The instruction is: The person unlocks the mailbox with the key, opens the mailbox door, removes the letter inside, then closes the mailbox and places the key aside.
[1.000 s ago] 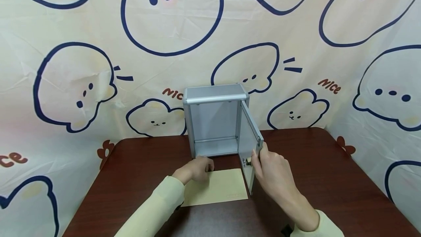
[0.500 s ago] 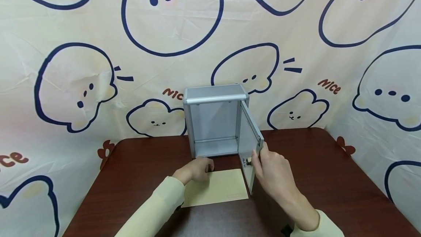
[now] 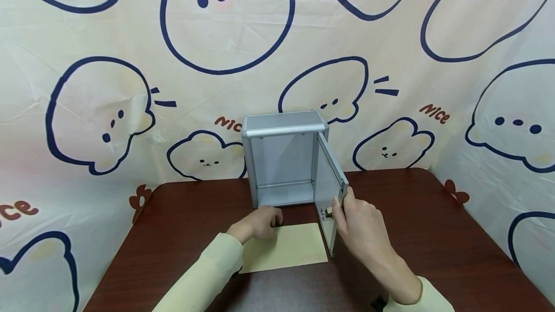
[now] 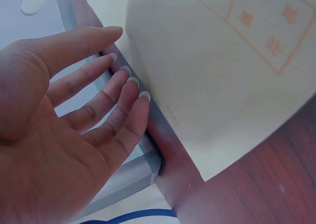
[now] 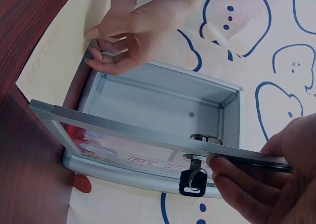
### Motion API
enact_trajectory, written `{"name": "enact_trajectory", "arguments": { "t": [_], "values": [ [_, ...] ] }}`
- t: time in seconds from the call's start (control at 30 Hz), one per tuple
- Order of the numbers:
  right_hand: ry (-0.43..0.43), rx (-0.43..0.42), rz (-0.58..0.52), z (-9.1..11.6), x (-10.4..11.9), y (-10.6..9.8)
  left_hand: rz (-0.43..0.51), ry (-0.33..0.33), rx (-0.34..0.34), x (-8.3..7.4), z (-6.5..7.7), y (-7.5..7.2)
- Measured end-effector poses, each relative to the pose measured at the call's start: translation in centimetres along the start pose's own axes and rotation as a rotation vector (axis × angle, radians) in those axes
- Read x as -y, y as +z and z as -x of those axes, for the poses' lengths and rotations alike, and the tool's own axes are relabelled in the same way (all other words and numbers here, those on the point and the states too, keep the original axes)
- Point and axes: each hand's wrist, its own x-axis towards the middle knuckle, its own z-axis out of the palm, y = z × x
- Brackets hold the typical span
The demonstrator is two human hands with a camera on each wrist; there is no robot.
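A silver metal box (image 3: 284, 158) stands upright on the table, its hinged door (image 3: 328, 191) swung out at the right. The door has a clear panel and a lock, and a key with a black head (image 5: 191, 183) hangs from the lock. My right hand (image 3: 366, 227) grips the free edge of the door, fingers on the outer side. A cream envelope (image 3: 290, 249) with orange print lies flat before the box. My left hand (image 3: 260, 224) is at its far edge, fingers loosely bent, thumb tip by the paper; the left wrist view shows thumb and fingers (image 4: 129, 93) apart.
The dark wood table (image 3: 182, 235) has rounded back corners. A cloth backdrop (image 3: 225, 95) with blue-outlined cartoon animals hangs behind and on both sides. The inside of the box (image 5: 163, 98) shows a pale back wall with a small round spot.
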Motion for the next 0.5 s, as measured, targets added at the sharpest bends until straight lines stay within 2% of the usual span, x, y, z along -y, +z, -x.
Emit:
{"name": "enact_trajectory", "arguments": {
  "t": [0.27,0.5],
  "values": [
    [-0.001,-0.001,0.006,0.00,-0.03,0.00,0.012,0.024,-0.047,-0.20,0.27,-0.58],
    [-0.008,0.002,0.003,0.00,-0.05,0.02,0.020,0.083,-0.102,-0.46,0.71,-0.99]
  ]
}}
